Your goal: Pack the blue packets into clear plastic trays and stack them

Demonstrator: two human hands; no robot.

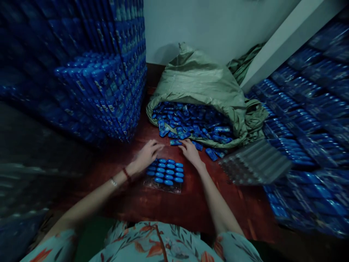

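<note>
A clear plastic tray [174,189] lies on the red-brown table, with rows of small blue bottles [168,177] standing in it, rounded ends up. My left hand [147,155] is over the tray's far left corner; its fingers stretch forward, slightly blurred, with nothing visible in them. Beyond the tray, the fingers of my right hand [191,153] close on the right end of a small blue flat bottle [175,142] lying on the table. Just behind it, a large green woven sack [201,82] lies on its side, mouth towards me, full of similar blue bottles [188,116].
Tall stacks of packed blue bottles [109,83] rise at left, and more stacks [302,120] stand at right. A stack of clear trays [256,162] rests at the table's right side. Loose blue bottles [211,154] lie before the sack. A pale beam [283,40] slants behind.
</note>
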